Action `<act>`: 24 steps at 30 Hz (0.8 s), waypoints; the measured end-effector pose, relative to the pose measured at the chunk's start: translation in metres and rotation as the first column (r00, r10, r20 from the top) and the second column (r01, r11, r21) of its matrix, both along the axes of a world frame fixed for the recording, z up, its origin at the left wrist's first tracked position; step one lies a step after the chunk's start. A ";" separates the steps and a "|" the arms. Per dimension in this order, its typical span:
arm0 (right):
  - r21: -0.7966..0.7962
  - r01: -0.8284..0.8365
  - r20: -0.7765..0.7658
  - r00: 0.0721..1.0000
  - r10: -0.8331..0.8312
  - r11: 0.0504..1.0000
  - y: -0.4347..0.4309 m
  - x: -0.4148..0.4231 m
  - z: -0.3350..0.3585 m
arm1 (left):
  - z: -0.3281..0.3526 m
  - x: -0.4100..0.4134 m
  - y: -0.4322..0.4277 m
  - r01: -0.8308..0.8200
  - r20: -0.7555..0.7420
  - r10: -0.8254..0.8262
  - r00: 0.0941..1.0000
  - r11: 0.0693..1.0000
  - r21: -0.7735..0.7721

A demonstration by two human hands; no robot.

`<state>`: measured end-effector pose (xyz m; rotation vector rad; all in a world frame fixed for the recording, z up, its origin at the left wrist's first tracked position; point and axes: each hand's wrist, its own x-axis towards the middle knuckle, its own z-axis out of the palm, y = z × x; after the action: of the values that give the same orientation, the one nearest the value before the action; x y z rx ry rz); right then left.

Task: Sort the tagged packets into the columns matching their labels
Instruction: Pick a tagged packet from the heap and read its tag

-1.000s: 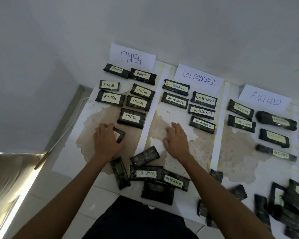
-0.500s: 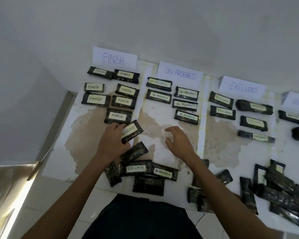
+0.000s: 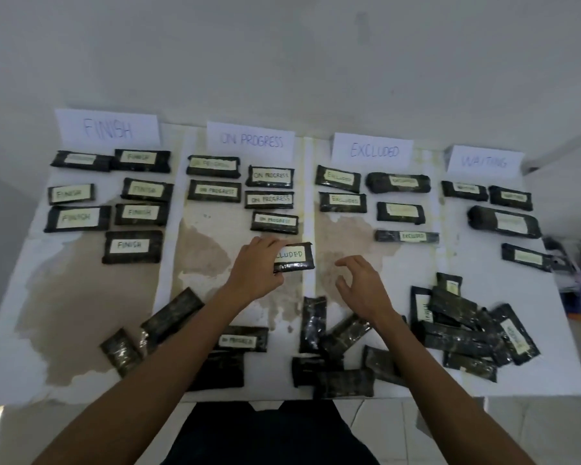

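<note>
The left hand (image 3: 254, 270) pinches the EXCLUDED packet (image 3: 294, 257) over the ON PROGRESS column's right edge; the right hand (image 3: 359, 283) hovers, fingers spread, holding nothing. Best carry it right, under the EXCLUDED sign (image 3: 373, 151), label up.

Your four paper header signs read FINISH (image 3: 107, 128), ON PROGRESS (image 3: 251, 140), EXCLUDED (image 3: 373, 151) and WAITING (image 3: 484, 161), and the dark packets below each carry pale tags with the same word, though several are too blurred to read. The packet in your left hand (image 3: 254, 270) shows "…CLUDED" on its tag (image 3: 292, 255). In the near pile, one packet's tag (image 3: 238, 340) reads ON PROGRESS.
</note>
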<state>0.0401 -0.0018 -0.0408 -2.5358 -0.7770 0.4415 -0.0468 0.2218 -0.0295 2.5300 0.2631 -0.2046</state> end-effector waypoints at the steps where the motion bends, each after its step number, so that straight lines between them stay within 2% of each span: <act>1: -0.019 0.018 -0.005 1.000 -0.018 1.000 -0.010 0.006 -0.002 | -0.002 0.013 -0.008 0.016 -0.005 -0.016 1.000 1.000 0.003; 6: -0.106 0.057 -0.041 0.997 -0.062 0.993 -0.043 0.032 -0.021 | -0.024 0.076 -0.040 0.084 -0.021 -0.083 0.996 0.995 0.049; 12: -0.080 0.033 0.027 0.999 -0.031 0.996 -0.057 0.054 -0.049 | -0.056 0.128 -0.061 0.104 -0.009 -0.104 0.995 0.990 0.093; 18: -0.053 0.003 0.087 0.996 0.001 0.999 -0.065 0.058 -0.061 | -0.065 0.145 -0.069 0.059 0.012 -0.061 0.998 0.995 0.085; 24: -0.092 -0.071 0.022 0.997 0.073 0.993 -0.069 0.067 -0.053 | -0.061 0.126 -0.080 -0.046 0.092 0.043 0.995 0.999 0.025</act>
<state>0.1066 -0.0713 -0.0935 -2.6085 -0.8787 0.4797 0.0788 0.1421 -0.0905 2.5495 0.2872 -0.0677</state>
